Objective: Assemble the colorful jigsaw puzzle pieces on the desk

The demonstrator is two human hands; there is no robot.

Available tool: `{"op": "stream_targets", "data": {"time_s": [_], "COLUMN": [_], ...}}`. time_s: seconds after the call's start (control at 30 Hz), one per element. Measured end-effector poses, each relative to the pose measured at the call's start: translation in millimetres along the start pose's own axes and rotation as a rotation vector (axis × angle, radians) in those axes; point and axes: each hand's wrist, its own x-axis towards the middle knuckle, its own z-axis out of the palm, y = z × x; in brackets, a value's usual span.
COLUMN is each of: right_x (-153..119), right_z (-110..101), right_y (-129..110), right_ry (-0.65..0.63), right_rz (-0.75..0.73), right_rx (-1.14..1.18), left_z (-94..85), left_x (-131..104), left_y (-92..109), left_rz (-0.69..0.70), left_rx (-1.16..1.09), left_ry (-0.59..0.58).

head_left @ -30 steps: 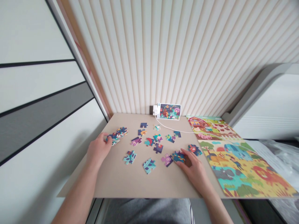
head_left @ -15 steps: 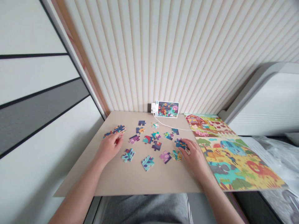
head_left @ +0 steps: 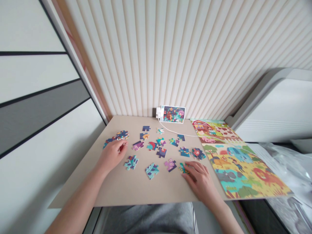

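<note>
My right hand [head_left: 200, 178] is at a teal-and-yellow puzzle piece [head_left: 182, 168] near the table's right side, thumb and fingers closed about its edge. My left hand [head_left: 113, 154] rests curled beside a pile of overlapping puzzle pieces [head_left: 122, 134]; whether something is inside its fingers is hidden. Between the hands, loose pieces lie spread out, among them a pink-and-purple one [head_left: 170, 165], a leafy teal one [head_left: 152, 170] and a spotted teal one [head_left: 131, 162]. Beyond my right hand are a dark blue piece [head_left: 184, 151] and a small heap of pieces [head_left: 198, 153].
A picture card [head_left: 174, 114] leans against the ribbed wall beside a white charger [head_left: 158, 112]. Its cable [head_left: 180, 132] runs across the table [head_left: 117, 191] to the right. Two finished puzzles, a farm [head_left: 216, 131] and an animal scene [head_left: 246, 172], cover the right edge.
My right hand has let go of the dark blue piece and moved down toward me, onto the teal-and-yellow piece. The small heap behind it now shows. My left hand stays curled beside its pile.
</note>
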Motion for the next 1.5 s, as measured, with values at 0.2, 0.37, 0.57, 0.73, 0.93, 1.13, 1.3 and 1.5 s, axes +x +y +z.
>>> {"op": "stream_targets", "data": {"time_s": [0.2,0.37,0.57,0.73,0.93,1.13,1.3,1.5], "right_x": [3,20,25,24,13,-5,-14,-26], "right_z": [-14,-14,-7,-7,-11,-10,-19,-32], "right_y": [33,73,71,51,40,45,49,55], "right_ry": [0.133,0.109,0.088,0.194,0.184,0.171,0.055,-0.096], "right_rz": [0.148,0.263,0.316,0.321,0.287,0.326,0.269,0.164], "right_rx": [-0.099,-0.227,-0.113,0.063,0.156,0.203,0.23,0.169], "left_z": [3.6,4.4,3.6,3.3,2.0,1.6,4.4,5.1], "left_x": [0,0,1,1,2,2,2,1], "left_y": [-2,0,4,11,14,17,15,14], "left_rz": [0.012,0.031,0.057,0.078,0.08,0.086,0.091,0.098], "left_rx": [0.008,-0.006,-0.011,-0.019,-0.042,-0.033,-0.023,-0.022], "left_ry": [-0.01,-0.031,-0.033,-0.044,-0.063,-0.066,-0.079,-0.079]}}
